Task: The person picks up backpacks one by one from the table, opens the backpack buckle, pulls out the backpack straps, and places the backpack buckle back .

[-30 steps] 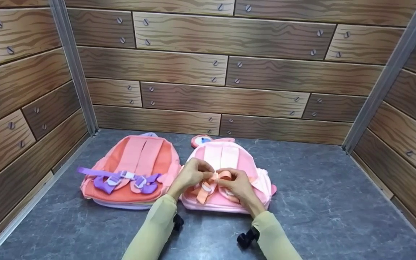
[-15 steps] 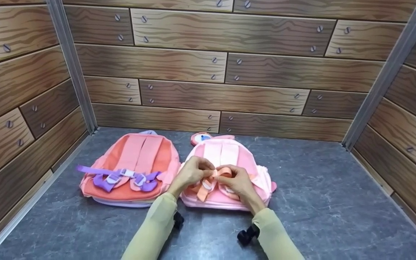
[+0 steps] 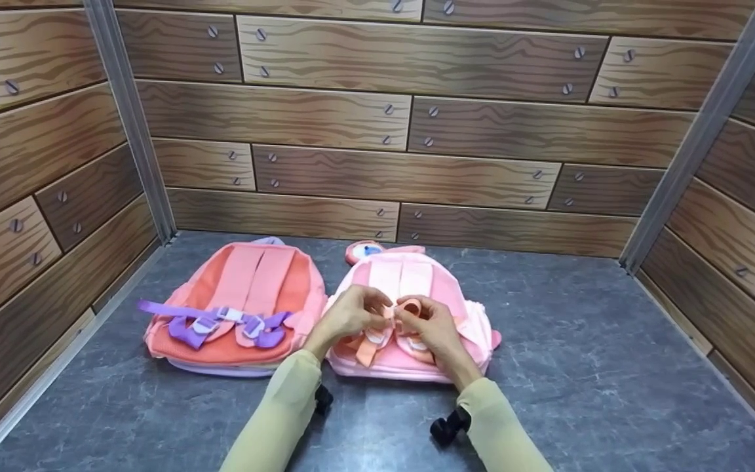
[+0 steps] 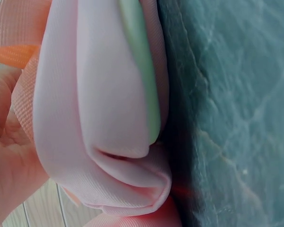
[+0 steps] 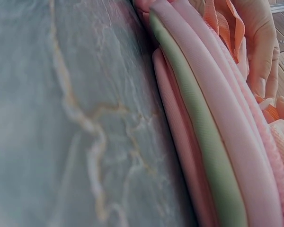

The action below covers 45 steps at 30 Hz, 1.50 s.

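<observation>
A light pink backpack (image 3: 443, 288) lies straps up on the grey surface. Over its lower middle, my left hand (image 3: 349, 318) pinches the white buckle end of an orange strap. Facing it, my right hand (image 3: 435, 330) pinches the orange strap (image 3: 410, 306), which loops up between thumb and fingers. The fingertips of both hands nearly meet, and the exact hold on the buckle is hidden. In the left wrist view the backpack's side (image 4: 104, 94) covers most of my left hand (image 4: 14, 156). The right wrist view shows fingers (image 5: 262, 52) beside orange webbing.
A coral backpack (image 3: 312, 288) with purple straps (image 3: 187, 331) and a white buckle (image 3: 232, 316) lies just left of the pink one. A round eye-like charm (image 3: 364, 251) sits behind the pink backpack. Wood-patterned walls (image 3: 325, 170) enclose the surface on three sides.
The orange loop at my right fingers has become smaller and rounder, and the right fingertips have shifted slightly upward. The left hand has hardly moved. The camera view has shifted slightly.
</observation>
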{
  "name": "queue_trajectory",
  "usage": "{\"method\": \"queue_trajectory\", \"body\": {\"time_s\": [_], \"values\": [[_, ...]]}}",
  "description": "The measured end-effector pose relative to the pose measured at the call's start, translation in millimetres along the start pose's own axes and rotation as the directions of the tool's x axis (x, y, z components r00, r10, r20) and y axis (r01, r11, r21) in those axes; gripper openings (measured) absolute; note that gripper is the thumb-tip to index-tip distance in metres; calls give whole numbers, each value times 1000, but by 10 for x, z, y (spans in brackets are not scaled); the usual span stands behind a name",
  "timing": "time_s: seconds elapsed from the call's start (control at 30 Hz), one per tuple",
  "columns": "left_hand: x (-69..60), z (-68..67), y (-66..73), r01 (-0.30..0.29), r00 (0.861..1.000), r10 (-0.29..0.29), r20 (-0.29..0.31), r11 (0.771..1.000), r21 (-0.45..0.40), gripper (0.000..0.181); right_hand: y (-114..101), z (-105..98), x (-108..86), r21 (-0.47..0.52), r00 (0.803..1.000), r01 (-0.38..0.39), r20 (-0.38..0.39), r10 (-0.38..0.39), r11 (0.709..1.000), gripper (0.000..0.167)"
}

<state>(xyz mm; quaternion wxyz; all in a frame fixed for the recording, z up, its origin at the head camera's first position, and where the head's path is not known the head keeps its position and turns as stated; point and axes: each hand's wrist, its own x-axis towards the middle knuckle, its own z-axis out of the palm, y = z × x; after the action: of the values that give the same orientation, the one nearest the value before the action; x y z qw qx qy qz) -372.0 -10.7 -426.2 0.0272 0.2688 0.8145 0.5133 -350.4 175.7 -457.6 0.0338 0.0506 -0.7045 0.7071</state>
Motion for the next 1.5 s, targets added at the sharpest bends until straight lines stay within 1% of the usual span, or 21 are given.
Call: {"method": "queue_trajectory", "body": {"time_s": [0.13, 0.23, 0.47, 0.63, 0.83, 0.97, 1.07, 1.17, 1.33, 1.5], "values": [[4, 25, 14, 1, 1000, -1, -6, 999, 34, 28, 5, 0, 0, 14, 1000, 7, -6, -7, 1000, 28], [5, 37, 25, 13, 1000, -12, -15, 999, 46, 27, 8, -1, 2, 28, 1000, 11, -3, -11, 1000, 27], [-8, 43, 45, 40, 998, -35, -54, 996, 86, 28, 11, 3, 9, 48, 1000, 23, 17, -24, 999, 31], [-4, 51, 37, 31, 998, -23, -67, 993, 117, 27, 6, 4, 10, 57, 999, 30, 17, -31, 998, 37], [5, 65, 30, 18, 999, -12, -52, 992, 122, 25, 12, -4, 19, 26, 998, 60, 0, -60, 998, 34], [3, 59, 26, 11, 998, -3, -58, 990, 140, 23, 20, -7, 20, 39, 998, 65, 3, -65, 997, 33], [4, 56, 22, 19, 998, -10, -65, 990, 141, 21, 8, -6, 12, 56, 998, 63, 4, -63, 996, 32], [3, 54, 27, 25, 997, -16, -72, 992, 126, 19, 3, -10, 16, 77, 997, 72, -16, -71, 994, 32], [-1, 54, 30, 54, 996, -44, -82, 991, 119, 18, 1, -15, 25, 91, 992, 97, -91, -89, 991, 28], [-1, 49, 34, 49, 996, -39, -85, 992, 120, 19, -26, -16, 30, 102, 988, 84, -137, -70, 991, 21]]}}
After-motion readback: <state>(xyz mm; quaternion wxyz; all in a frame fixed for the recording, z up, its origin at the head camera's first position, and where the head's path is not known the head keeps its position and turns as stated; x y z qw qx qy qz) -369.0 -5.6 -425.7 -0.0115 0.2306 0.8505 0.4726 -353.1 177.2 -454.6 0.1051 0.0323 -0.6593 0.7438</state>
